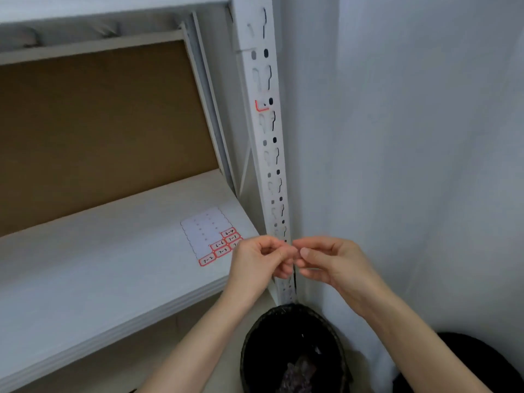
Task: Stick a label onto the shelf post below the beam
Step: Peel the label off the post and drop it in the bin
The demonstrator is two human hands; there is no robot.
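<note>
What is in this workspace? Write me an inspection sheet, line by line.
Surface: white shelf board, bare apart from the label sheet.
Job's things: label sheet, mostly peeled, red-edged labels left at its near end; shelf post with a red-edged label already on it.
Clutter: black bin below the hands, with scraps inside.
Grippers: left hand and right hand pinched together in front of the post; what they hold is too small to tell.
Cables: nothing seen.
Surroundings: pale wall; brown back panel.

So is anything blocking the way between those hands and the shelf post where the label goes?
Nothing visible does. Both the left hand and right hand meet right in front of the post, whose slotted face is bare above them.
</note>
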